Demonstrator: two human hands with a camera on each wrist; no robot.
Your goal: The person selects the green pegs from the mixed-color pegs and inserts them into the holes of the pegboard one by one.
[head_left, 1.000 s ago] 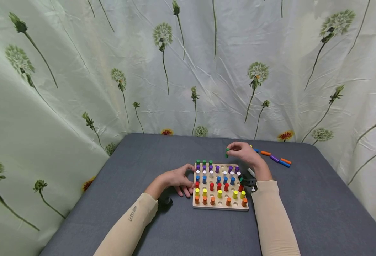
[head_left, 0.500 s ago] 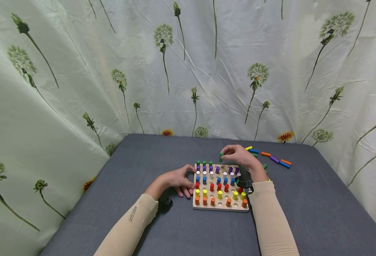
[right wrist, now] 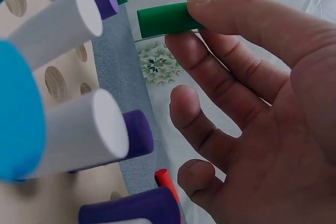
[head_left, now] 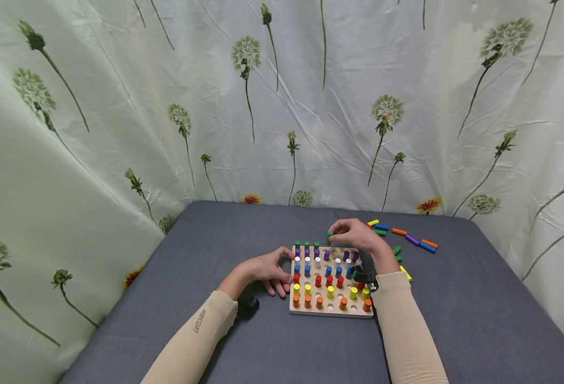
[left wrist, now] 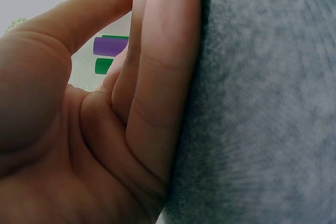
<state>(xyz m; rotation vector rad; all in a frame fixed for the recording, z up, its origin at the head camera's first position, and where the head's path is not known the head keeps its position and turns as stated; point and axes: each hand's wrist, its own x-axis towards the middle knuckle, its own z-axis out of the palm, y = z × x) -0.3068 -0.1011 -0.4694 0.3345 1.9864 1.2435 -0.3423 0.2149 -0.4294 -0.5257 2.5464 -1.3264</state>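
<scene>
My right hand (head_left: 356, 234) pinches a green peg (right wrist: 165, 19) between thumb and fingertips, over the far edge of a wooden pegboard (head_left: 331, 313). In the right wrist view its other two fingers curl loosely, off the peg. The board carries rows of upright pegs: orange, yellow, red, blue, white, purple, and three green ones at the far left corner, such as this green peg (head_left: 307, 245). Several holes are bare. My left hand (head_left: 265, 268) rests along the board's left edge, index finger and thumb spread against it and the other fingers lying on the table.
Loose pegs lie on the grey table (head_left: 243, 341) right of the board, among them a purple peg (head_left: 412, 240), a blue peg (head_left: 427, 247) and a yellow peg (head_left: 405, 273). A flower-print curtain (head_left: 205, 106) hangs behind and at the left.
My right hand has moved left and slightly down with the green peg, to the board's far edge. Loose pegs once behind that arm now show. The left hand stays put.
</scene>
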